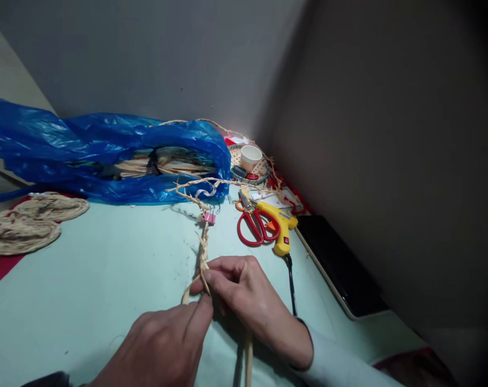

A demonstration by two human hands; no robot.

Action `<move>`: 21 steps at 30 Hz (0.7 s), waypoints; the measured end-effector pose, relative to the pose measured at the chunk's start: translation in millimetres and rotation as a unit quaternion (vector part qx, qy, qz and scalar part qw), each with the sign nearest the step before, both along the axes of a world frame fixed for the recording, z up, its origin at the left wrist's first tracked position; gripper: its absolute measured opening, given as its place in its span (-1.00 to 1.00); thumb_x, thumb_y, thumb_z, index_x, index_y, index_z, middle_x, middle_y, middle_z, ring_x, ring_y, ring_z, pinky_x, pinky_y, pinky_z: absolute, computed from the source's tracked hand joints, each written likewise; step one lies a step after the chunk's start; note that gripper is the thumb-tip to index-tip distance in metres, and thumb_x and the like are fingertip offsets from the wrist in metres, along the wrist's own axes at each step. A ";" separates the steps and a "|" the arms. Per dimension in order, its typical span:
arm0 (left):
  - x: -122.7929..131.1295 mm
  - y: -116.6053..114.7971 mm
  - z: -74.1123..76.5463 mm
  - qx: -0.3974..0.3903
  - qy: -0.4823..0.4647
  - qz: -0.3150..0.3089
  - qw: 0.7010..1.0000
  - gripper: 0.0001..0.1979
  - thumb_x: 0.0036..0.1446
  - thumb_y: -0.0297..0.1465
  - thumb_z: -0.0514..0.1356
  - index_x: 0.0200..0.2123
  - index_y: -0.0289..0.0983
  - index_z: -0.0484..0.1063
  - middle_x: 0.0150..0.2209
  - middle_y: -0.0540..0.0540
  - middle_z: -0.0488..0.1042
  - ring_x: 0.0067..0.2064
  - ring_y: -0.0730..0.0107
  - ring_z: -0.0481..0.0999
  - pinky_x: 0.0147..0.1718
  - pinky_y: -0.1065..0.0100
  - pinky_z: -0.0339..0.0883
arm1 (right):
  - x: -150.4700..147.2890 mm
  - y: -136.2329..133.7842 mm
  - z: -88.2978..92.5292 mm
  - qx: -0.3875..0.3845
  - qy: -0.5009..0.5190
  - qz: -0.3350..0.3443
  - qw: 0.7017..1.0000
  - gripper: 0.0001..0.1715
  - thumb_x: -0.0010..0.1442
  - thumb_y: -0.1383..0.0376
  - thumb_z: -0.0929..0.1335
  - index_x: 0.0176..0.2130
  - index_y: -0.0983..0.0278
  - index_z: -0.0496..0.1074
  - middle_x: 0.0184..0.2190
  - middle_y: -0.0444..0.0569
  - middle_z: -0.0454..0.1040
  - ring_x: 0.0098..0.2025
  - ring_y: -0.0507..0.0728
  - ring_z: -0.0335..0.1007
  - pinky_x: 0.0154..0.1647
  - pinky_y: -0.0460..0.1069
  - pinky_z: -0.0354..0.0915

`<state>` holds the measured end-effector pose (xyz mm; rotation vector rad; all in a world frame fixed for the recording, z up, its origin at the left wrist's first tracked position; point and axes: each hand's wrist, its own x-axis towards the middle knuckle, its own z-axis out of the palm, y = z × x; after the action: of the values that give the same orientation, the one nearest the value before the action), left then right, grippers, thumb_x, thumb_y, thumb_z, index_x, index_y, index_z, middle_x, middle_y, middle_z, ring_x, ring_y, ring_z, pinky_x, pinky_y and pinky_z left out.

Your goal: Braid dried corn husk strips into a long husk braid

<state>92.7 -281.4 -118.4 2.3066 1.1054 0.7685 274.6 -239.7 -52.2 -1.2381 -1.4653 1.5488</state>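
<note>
A pale straw braid runs down from a pink binder clip on the light green table surface. My right hand pinches the lower end of the braid between thumb and fingers. Just below and to the left, my left hand is closed on a straw strand at its fingertips, close to the right thumb. One strand loops out left of the braid, and another strand hangs down below my right hand.
Red-handled scissors and a yellow glue gun lie right of the clip. Behind are a blue plastic bag of straw and a white cup. Woven soles lie left, a dark tablet right.
</note>
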 end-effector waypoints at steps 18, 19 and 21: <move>10.6 53.3 55.3 -0.557 -0.285 0.047 0.779 -0.67 0.09 -0.12 0.33 -0.30 -0.27 0.43 -0.55 0.11 0.35 -0.67 0.71 -0.11 -0.70 0.52 -0.24 | 0.4 -2.3 -1.5 0.024 0.055 0.013 0.998 -0.71 0.30 0.22 0.36 -0.39 0.34 0.50 -0.52 -0.08 0.51 -0.46 0.04 0.36 -0.35 -0.09 0.24; 10.7 52.7 55.3 -0.553 -0.272 0.062 0.785 -0.66 0.10 -0.10 0.32 -0.29 -0.27 0.44 -0.56 0.11 0.36 -0.67 0.71 -0.16 -0.70 0.50 -0.30 | 1.3 -3.2 0.4 0.043 0.015 0.018 0.999 -0.68 0.32 0.25 0.33 -0.41 0.34 0.51 -0.52 -0.08 0.52 -0.48 0.03 0.32 -0.38 -0.10 0.21; 10.2 52.7 57.6 -0.525 -0.240 0.083 0.812 -0.63 0.11 -0.07 0.28 -0.29 -0.29 0.46 -0.62 0.11 0.32 -0.69 0.68 -0.13 -0.70 0.46 -0.31 | 3.2 -5.7 4.9 0.086 -0.061 0.030 0.994 -0.62 0.36 0.30 0.28 -0.45 0.34 0.51 -0.55 -0.10 0.50 -0.52 -0.01 0.24 -0.43 -0.11 0.14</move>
<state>102.9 -228.7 -60.9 1.0205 1.0840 0.5268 277.8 -245.4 -47.2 -1.2143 -1.6897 1.3735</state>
